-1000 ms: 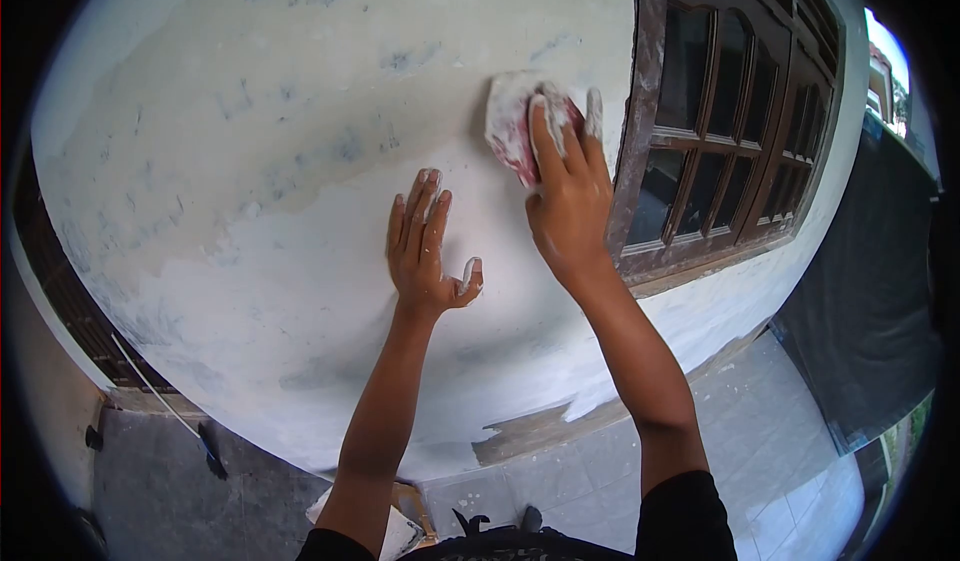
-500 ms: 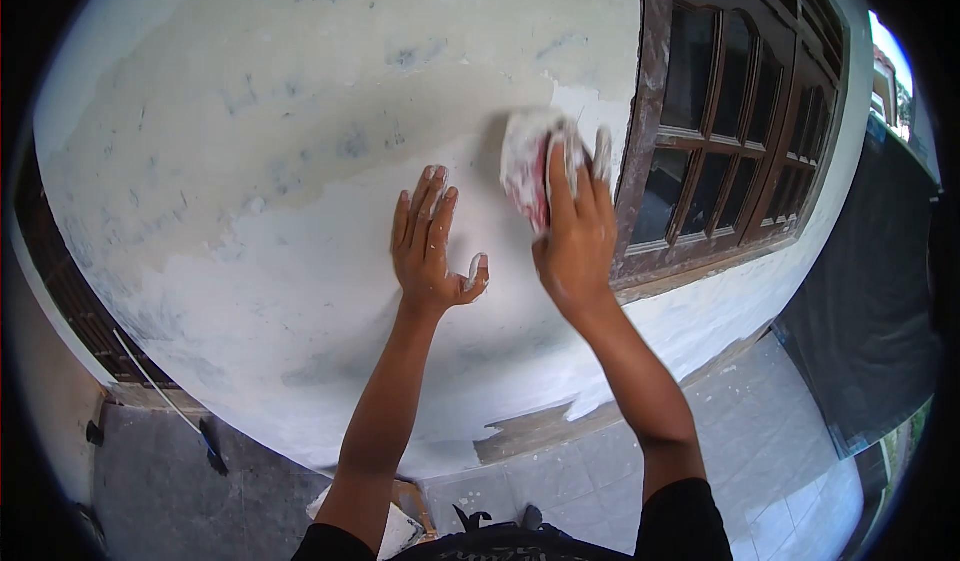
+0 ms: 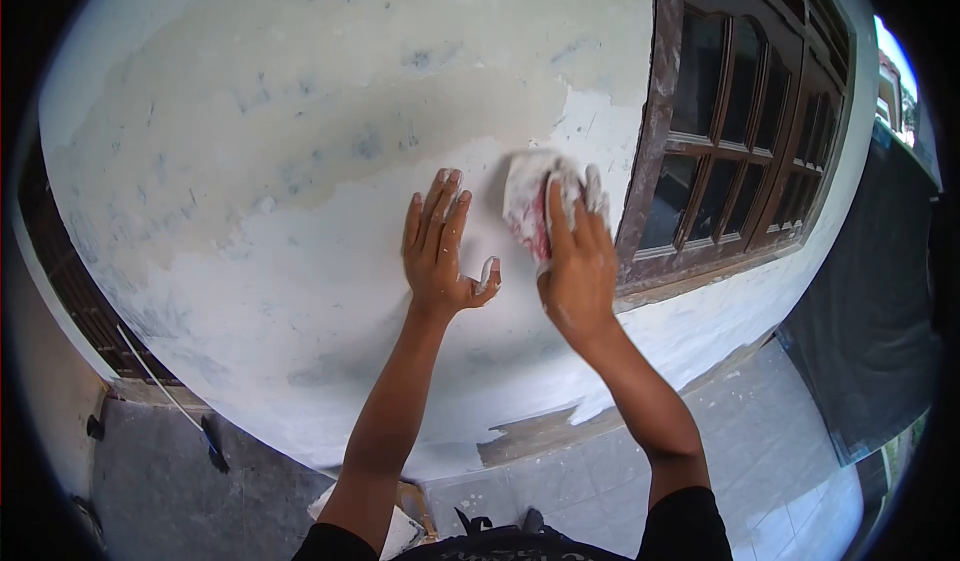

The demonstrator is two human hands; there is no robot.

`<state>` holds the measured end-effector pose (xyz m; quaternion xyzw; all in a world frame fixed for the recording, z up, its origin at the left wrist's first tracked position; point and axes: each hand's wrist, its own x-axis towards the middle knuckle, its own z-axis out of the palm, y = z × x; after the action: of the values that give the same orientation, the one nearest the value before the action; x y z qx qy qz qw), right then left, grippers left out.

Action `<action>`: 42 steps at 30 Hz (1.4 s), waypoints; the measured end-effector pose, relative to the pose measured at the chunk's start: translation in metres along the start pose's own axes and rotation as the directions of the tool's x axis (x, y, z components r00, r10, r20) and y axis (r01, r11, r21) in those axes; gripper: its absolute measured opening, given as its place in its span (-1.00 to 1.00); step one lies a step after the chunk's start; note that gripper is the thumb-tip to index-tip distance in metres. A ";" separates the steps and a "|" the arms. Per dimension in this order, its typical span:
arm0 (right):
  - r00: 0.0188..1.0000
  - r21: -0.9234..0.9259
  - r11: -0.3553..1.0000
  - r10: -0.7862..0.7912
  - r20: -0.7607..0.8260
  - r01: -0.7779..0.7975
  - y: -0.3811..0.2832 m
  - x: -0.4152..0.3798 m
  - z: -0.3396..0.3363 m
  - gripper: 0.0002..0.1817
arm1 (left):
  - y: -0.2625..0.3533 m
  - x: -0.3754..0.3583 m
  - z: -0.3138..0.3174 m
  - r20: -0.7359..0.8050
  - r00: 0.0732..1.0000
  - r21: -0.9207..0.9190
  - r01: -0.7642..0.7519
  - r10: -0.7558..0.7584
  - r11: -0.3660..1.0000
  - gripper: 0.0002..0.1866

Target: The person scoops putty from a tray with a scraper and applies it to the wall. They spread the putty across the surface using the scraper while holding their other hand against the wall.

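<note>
My right hand [image 3: 580, 279] is closed on a flat putty scraper [image 3: 523, 199], its face smeared white with reddish patches showing through. The scraper lies close against the wall [image 3: 270, 291], left of the window frame, and its far edge blends into the white fingers. My left hand [image 3: 437, 261] is open beside it, fingers stretched upward and thumb out to the right, near the wall surface. White paste coats the fingertips and thumb. Fresh white putty covers the wall's lower part; above it the surface is cream with dark scuffs.
A brown wooden window [image 3: 735, 146] with dark panes borders the work on the right. Dark sheeting [image 3: 865, 311] hangs farther right. Below, a long-handled broom [image 3: 213, 446] rests on the grey tiled floor [image 3: 600, 476]. A white-smeared container [image 3: 400, 529] stands by my left arm.
My right hand and the scraper have moved down the wall a little. The view has shifted slightly; my left hand stays open and upright.
</note>
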<state>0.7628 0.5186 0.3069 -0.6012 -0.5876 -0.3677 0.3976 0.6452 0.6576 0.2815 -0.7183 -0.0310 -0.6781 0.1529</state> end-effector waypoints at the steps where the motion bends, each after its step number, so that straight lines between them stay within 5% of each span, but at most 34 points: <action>1: 0.996 -0.031 0.999 -0.026 -0.083 0.024 0.002 0.012 -0.004 -0.03 | 0.000 0.000 0.000 0.003 1.000 -0.004 0.002 -0.002 1.000 -0.31; 6: 0.968 -0.111 0.990 -0.109 -0.225 0.086 0.006 0.068 -0.005 -0.04 | -0.001 0.000 0.000 0.010 1.000 0.000 0.002 -0.002 1.000 -0.29; 18: 0.999 -0.048 0.998 -0.049 -0.016 0.048 0.008 -0.007 0.018 -0.01 | 0.000 0.000 0.000 0.001 1.000 -0.009 0.015 -0.015 1.000 -0.31; 22: 0.984 -0.116 0.992 -0.058 -0.166 0.039 0.008 0.049 -0.003 -0.02 | 0.001 0.001 -0.001 0.009 1.000 -0.011 0.015 -0.015 1.000 -0.31; 24: 0.963 -0.215 0.974 -0.127 -0.236 0.075 0.009 0.069 0.000 -0.20 | 0.000 0.001 -0.001 0.005 1.000 -0.010 0.009 -0.009 1.000 -0.30; 28: 0.961 -0.295 0.945 -0.202 -0.188 0.141 0.021 0.042 0.025 -0.21 | -0.001 0.000 -0.001 0.011 1.000 0.004 0.007 -0.007 1.000 -0.30; 35: 0.995 -0.143 0.985 -0.097 -0.035 0.091 0.019 -0.012 0.016 -0.19 | 0.000 0.001 0.000 0.000 1.000 -0.013 0.005 -0.005 1.000 -0.30; 36: 0.996 -0.059 0.997 -0.061 -0.066 0.057 0.021 -0.002 0.015 -0.04 | 0.001 0.001 -0.001 0.004 1.000 -0.012 0.003 -0.003 1.000 -0.30; 42: 0.964 -0.129 0.989 -0.108 -0.243 0.078 0.016 0.068 0.010 -0.02 | -0.002 -0.001 -0.001 0.009 1.000 -0.017 0.008 -0.008 1.000 -0.28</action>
<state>0.7815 0.5560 0.3633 -0.5444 -0.5377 -0.4927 0.4144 0.6440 0.6594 0.2805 -0.7222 -0.0289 -0.6759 0.1439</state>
